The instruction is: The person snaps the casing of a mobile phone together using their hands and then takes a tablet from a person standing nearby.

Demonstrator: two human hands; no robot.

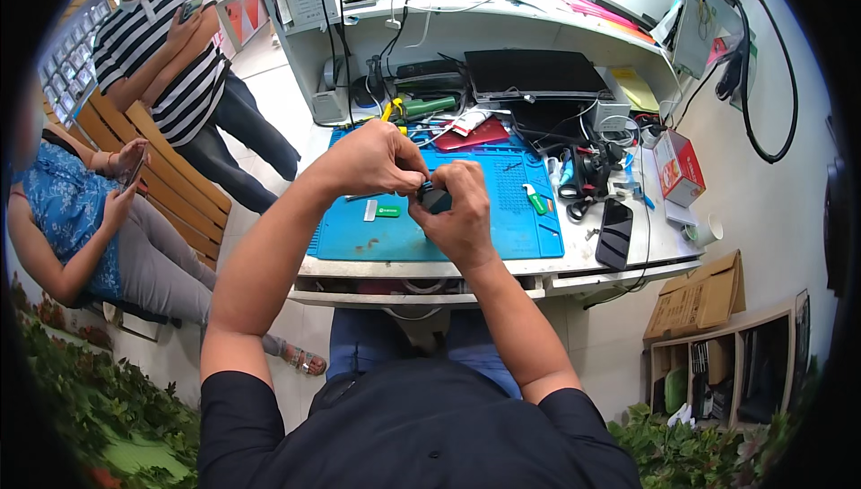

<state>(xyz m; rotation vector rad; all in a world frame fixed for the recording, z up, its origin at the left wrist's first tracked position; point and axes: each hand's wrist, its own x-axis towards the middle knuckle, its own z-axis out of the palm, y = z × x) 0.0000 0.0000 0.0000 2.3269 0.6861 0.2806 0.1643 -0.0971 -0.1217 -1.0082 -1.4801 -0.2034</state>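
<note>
Above the blue work mat, both my hands are closed at a small dark, flat device, perhaps a phone; fingers cover most of it. My right hand wraps round its right side. At its upper left edge, my left hand pinches with thumb and fingers bent; whether a tiny part is between the fingertips I cannot make out. A green-handled scraper with a pale blade lies on the mat below my left hand. A green and white tube lies right of my right hand.
A black phone lies on the white desk, right of the mat. Behind it are black tools, cables and a red-white box. A dark monitor stands at the back. Two people with phones are at the left, one in a striped shirt.
</note>
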